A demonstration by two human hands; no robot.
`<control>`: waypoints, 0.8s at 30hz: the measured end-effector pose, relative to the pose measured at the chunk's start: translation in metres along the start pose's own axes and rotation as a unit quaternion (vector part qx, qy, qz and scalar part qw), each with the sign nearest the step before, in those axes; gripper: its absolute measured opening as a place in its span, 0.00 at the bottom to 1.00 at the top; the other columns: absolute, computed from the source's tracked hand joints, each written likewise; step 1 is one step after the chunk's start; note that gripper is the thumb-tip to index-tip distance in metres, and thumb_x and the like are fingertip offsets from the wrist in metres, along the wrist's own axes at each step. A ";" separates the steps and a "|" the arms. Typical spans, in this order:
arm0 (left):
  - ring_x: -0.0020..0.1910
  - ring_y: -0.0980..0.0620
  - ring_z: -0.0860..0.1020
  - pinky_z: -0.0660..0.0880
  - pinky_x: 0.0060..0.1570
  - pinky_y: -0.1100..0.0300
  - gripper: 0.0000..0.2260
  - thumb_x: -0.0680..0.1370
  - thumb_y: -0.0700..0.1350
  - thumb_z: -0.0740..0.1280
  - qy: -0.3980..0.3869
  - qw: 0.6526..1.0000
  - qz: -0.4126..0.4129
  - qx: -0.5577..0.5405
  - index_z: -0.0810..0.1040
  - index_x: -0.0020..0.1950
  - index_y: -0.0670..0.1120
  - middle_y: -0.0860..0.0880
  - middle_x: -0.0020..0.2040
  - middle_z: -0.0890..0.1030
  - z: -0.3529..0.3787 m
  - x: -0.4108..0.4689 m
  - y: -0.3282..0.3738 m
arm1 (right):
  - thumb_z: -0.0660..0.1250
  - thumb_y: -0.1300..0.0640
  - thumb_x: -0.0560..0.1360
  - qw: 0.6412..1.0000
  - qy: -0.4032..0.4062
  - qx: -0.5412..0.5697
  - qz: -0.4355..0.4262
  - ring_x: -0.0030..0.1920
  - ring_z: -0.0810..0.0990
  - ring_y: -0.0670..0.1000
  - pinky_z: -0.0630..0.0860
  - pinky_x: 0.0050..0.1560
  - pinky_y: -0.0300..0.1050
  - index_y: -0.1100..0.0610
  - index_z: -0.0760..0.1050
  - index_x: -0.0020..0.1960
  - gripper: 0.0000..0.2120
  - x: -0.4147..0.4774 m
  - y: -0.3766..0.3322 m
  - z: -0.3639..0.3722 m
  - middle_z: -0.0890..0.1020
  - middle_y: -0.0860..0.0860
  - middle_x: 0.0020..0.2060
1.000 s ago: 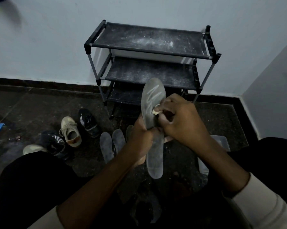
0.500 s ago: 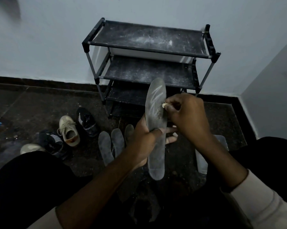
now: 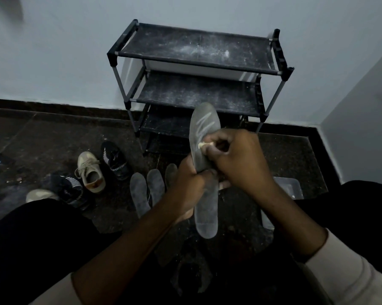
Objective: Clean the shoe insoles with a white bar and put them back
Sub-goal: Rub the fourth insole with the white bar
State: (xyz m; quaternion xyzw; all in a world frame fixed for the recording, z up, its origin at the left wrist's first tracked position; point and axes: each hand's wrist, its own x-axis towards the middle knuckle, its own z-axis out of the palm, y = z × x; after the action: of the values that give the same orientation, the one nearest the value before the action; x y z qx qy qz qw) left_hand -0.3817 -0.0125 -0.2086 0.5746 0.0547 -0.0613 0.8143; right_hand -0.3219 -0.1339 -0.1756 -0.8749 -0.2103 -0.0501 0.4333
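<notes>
Rubbing: you are drawing the bar [image 3: 202, 145] across the upper half of the insole [image 3: 204, 126], which you are holding upright above the floor [image 3: 53, 139]; pale zigzag strokes are showing near its toe.
Left grip [image 3: 186, 191]: it is clamping round the insole's middle.
Right grip [image 3: 238, 160]: it is pinching the bar, and only a small stub is showing past the fingertips.
Bar risk: so little is sticking out that, I judge, a hard stroke could be snapping it or popping it out of the pinch onto the dark floor, where you would be struggling to find it.
Insole risk: you are holding it at the middle only, so the toe is standing unsupported. Pressing there may be folding it back and leaving patches untouched.
Coverage risk: the heel half below your left grip is looking unmarked, and you could be missing it unless you are shifting your hold.
Spare insoles [image 3: 156, 183]: three are lying on the floor just beyond your left grip, near the shoes [image 3: 91, 172]. Mixing them up could be sending one back into the wrong shoe.
</notes>
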 end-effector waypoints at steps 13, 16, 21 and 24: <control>0.58 0.38 0.83 0.80 0.58 0.35 0.20 0.80 0.26 0.60 0.023 1.000 -0.004 -0.008 0.73 0.70 0.38 0.36 0.59 0.82 -0.011 0.003 -0.004 | 0.75 0.59 0.75 0.996 -0.008 -0.042 -0.073 0.46 0.81 0.41 0.75 0.48 0.30 0.55 0.85 0.57 0.10 -0.005 0.005 0.004 0.84 0.47 0.47; 0.61 0.41 0.83 0.82 0.55 0.44 0.20 0.81 0.26 0.59 0.017 0.999 -0.012 -0.039 0.72 0.72 0.37 0.35 0.63 0.81 -0.010 0.001 -0.003 | 0.76 0.60 0.74 0.990 -0.056 -0.075 -0.105 0.48 0.80 0.43 0.73 0.50 0.30 0.57 0.84 0.58 0.13 -0.001 0.010 -0.002 0.83 0.49 0.49; 0.61 0.43 0.83 0.83 0.51 0.51 0.21 0.82 0.26 0.59 0.014 0.998 -0.013 -0.067 0.72 0.73 0.39 0.39 0.64 0.81 -0.007 0.001 -0.003 | 0.72 0.58 0.76 0.969 -0.062 -0.170 -0.170 0.46 0.82 0.54 0.80 0.46 0.51 0.62 0.82 0.55 0.10 0.007 0.016 0.000 0.83 0.55 0.47; 0.59 0.46 0.84 0.83 0.50 0.52 0.21 0.82 0.26 0.57 0.001 0.998 -0.006 -0.056 0.72 0.72 0.41 0.41 0.62 0.83 -0.004 -0.001 -0.001 | 0.71 0.58 0.78 0.981 -0.017 -0.129 -0.145 0.45 0.81 0.50 0.78 0.45 0.46 0.61 0.82 0.54 0.08 0.008 0.012 0.004 0.83 0.53 0.46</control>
State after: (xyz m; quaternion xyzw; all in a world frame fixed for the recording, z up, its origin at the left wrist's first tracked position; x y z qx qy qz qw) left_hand -0.3833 -0.0092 -0.2103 0.5275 0.0623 -0.0625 0.8450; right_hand -0.3101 -0.1346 -0.1852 -0.8845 -0.3340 -0.1239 0.3012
